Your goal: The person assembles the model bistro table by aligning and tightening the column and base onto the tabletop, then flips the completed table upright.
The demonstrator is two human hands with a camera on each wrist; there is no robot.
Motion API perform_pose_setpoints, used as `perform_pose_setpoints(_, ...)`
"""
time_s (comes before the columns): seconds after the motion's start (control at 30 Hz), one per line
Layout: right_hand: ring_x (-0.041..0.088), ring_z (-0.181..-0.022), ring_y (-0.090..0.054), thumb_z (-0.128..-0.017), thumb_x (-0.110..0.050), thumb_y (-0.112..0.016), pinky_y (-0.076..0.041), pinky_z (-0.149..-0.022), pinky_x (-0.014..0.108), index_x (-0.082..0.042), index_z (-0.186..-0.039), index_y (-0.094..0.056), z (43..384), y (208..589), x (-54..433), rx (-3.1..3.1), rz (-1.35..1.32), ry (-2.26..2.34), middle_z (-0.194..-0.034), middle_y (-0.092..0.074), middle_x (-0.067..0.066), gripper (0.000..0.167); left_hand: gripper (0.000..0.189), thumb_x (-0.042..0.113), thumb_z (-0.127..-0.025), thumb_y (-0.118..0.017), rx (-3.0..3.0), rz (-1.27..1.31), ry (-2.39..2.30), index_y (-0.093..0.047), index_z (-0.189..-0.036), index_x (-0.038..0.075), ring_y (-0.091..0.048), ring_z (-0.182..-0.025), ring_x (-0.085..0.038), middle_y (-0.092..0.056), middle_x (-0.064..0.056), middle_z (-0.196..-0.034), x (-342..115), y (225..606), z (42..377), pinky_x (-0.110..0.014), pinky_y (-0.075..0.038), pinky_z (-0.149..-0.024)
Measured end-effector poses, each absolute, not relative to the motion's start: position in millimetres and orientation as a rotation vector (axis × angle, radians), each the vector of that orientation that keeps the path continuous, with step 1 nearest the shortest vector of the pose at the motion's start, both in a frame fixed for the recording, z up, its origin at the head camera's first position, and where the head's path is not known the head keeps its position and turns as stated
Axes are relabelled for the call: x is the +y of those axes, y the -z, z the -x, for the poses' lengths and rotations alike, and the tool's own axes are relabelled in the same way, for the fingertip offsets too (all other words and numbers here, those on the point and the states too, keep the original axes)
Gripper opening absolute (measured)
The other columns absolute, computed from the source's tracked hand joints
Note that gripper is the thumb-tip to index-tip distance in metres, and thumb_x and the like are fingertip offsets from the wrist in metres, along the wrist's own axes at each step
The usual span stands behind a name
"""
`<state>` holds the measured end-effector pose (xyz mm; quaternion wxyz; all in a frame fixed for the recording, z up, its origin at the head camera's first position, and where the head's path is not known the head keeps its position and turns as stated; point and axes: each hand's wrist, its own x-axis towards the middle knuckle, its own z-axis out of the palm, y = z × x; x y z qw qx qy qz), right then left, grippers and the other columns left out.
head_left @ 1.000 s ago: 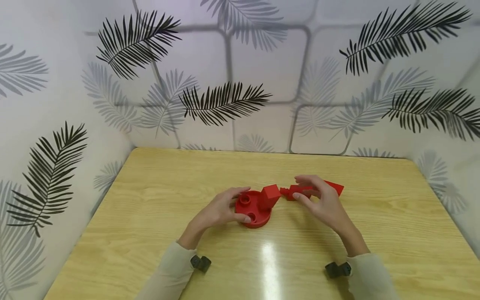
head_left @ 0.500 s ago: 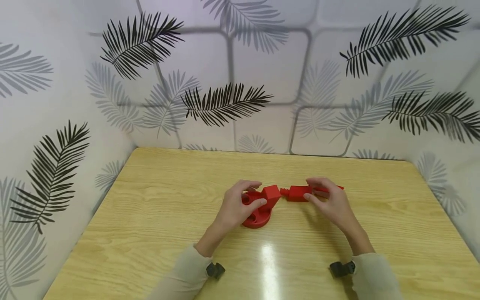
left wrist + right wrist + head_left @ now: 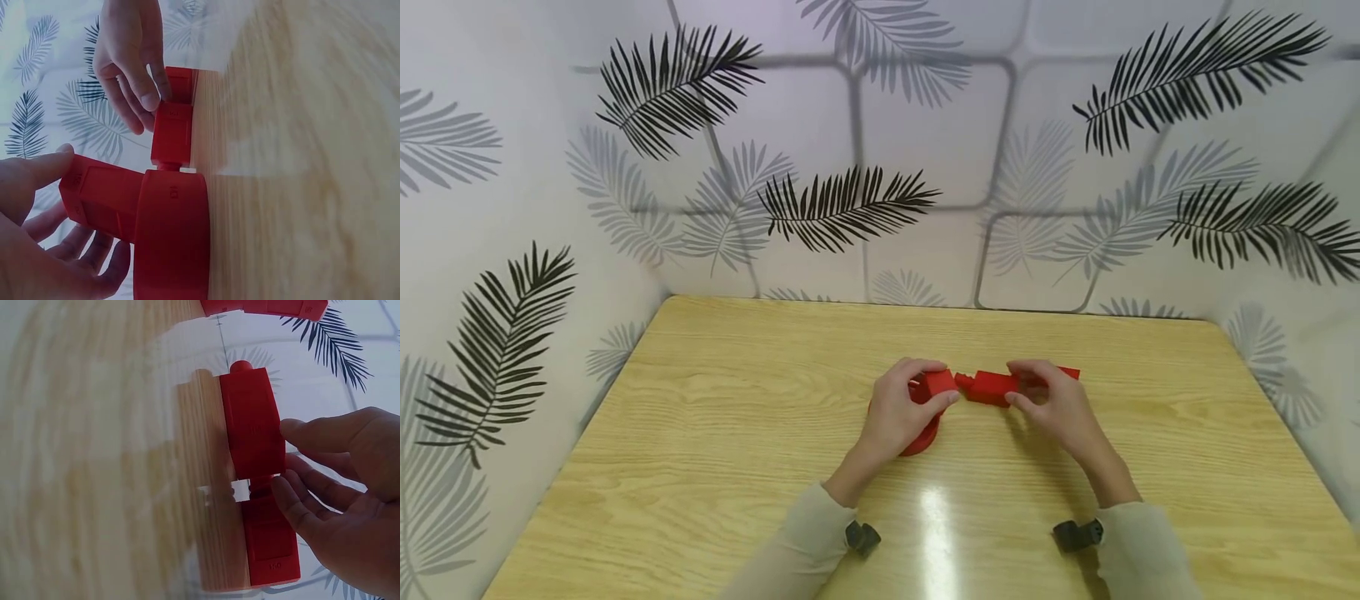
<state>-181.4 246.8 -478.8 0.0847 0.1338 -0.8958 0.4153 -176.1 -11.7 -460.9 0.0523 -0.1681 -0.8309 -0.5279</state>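
A red round base (image 3: pixel 921 443) with a raised rim stands on the table, partly hidden under my left hand (image 3: pixel 893 412). Rising at a tilt from it is a red square-sided block (image 3: pixel 103 194), whose top end my left thumb and fingers pinch from both sides. To the right lies another red block (image 3: pixel 992 388) with a narrow knob at its left end. My right hand (image 3: pixel 1058 402) grips this block's right end between thumb and fingers. Beyond that end, a further red piece (image 3: pixel 272 544) lies in line with it, mostly behind the right hand in the head view.
The parts lie on a light wood table (image 3: pixel 737 400). Behind it, a pale wall covering (image 3: pixel 925 142) with leaf prints meets the table's back edge. Small black devices are strapped at both wrists.
My left hand has moved right from the round base's rim to the upright block's top. My right hand shifted slightly right, then closed on the lying block, which has turned a little.
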Motion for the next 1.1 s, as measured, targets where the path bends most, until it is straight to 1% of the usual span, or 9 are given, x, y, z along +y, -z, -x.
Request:
perform_pose_setpoints(0.2,0.036,-0.101,-0.068,-0.085,0.001,-0.082,-0.059,-0.089,0.051,0.006,-0.126,-0.066,181.2,474.8,243.6,-2.710,-0.413,-1.190,-0.117,-0.070,0.022,0.045,0.032,0.020,-0.089,-0.082,-2.507,0.514,1.595,-0.073,-0.119,0.012,-0.062,-0.104,-0.020,-0.069,-0.005,-0.115,-10.7,461.3,175.6,-0.033,-0.059,-0.085)
perform_pose_setpoints(0.37,0.035,-0.097,-0.070,-0.084,-0.003,-0.084,-0.060,-0.088,0.050,0.005,-0.128,-0.065,180.4,471.5,241.1,-2.761,-0.416,-1.173,-0.115,-0.071,0.021,0.048,0.033,0.019,-0.090,-0.082,-2.518,0.560,1.675,-0.073,-0.121,0.012,-0.062,-0.104,-0.019,-0.069,-0.004,-0.117,-17.0,460.7,175.9,-0.032,-0.059,-0.086)
perform_pose_setpoints(0.47,0.035,-0.098,-0.071,-0.084,-0.005,-0.084,-0.060,-0.089,0.050,0.006,-0.128,-0.065,180.2,470.1,239.1,-2.797,-0.416,-1.180,-0.116,-0.071,0.022,0.049,0.035,0.016,-0.090,-0.082,-2.520,0.587,1.779,-0.072,-0.122,0.010,-0.063,-0.101,-0.021,-0.069,-0.005,-0.116,-23.0,460.9,177.2,-0.035,-0.059,-0.086)
perform_pose_setpoints(0.6,0.035,-0.098,-0.071,-0.085,-0.007,-0.084,-0.061,-0.087,0.048,0.006,-0.129,-0.065,179.4,468.9,236.6,-2.829,-0.410,-1.190,-0.119,-0.070,0.023,0.049,0.036,0.012,-0.089,-0.082,-2.496,0.598,1.922,-0.071,-0.123,0.005,-0.067,-0.101,-0.026,-0.070,-0.009,-0.116,-28.9,459.5,176.8,-0.041,-0.060,-0.089)
perform_pose_setpoints(0.63,0.034,-0.097,-0.071,-0.086,-0.007,-0.083,-0.061,-0.087,0.048,0.006,-0.128,-0.065,179.1,469.2,236.6,-2.830,-0.405,-1.189,-0.119,-0.069,0.023,0.048,0.037,0.012,-0.088,-0.083,-2.495,0.592,1.931,-0.070,-0.122,0.004,-0.068,-0.101,-0.027,-0.070,-0.010,-0.115,-29.3,458.7,176.1,-0.041,-0.060,-0.090)
perform_pose_setpoints(0.73,0.034,-0.095,-0.072,-0.087,-0.007,-0.082,-0.061,-0.085,0.047,0.005,-0.126,-0.067,178.0,470.2,236.8,-2.803,-0.385,-1.166,-0.118,-0.070,0.022,0.043,0.041,0.017,-0.085,-0.086,-2.523,0.584,1.878,-0.069,-0.121,0.005,-0.068,-0.101,-0.026,-0.068,-0.008,-0.115,-27.6,458.2,173.3,-0.036,-0.060,-0.088)
perform_pose_setpoints(0.87,0.034,-0.095,-0.073,-0.091,-0.006,-0.078,-0.061,-0.084,0.048,0.003,-0.125,-0.068,176.7,471.9,239.2,-2.743,-0.364,-1.189,-0.118,-0.071,0.022,0.037,0.042,0.026,-0.081,-0.091,-2.593,0.562,1.687,-0.068,-0.114,0.011,-0.064,-0.099,-0.019,-0.062,-0.003,-0.111,-22.7,459.0,170.3,-0.025,-0.058,-0.083)
perform_pose_setpoints(0.97,0.036,-0.097,-0.072,-0.094,-0.007,-0.074,-0.061,-0.085,0.050,0.001,-0.124,-0.067,176.5,471.7,240.9,-2.705,-0.367,-1.241,-0.119,-0.070,0.020,0.032,0.040,0.026,-0.080,-0.091,-2.606,0.563,1.615,-0.068,-0.109,0.013,-0.061,-0.098,-0.018,-0.061,-0.001,-0.108,-23.0,457.6,168.0,-0.024,-0.058,-0.081)
perform_pose_setpoints(1.1,0.036,-0.104,-0.069,-0.099,-0.010,-0.068,-0.060,-0.089,0.051,-0.002,-0.124,-0.068,176.9,469.3,242.7,-2.676,-0.374,-1.275,-0.121,-0.068,0.018,0.026,0.042,0.021,-0.077,-0.093,-2.573,0.605,1.684,-0.069,-0.110,0.009,-0.063,-0.098,-0.019,-0.064,-0.001,-0.108,-30.9,455.0,165.4,-0.028,-0.059,-0.085)
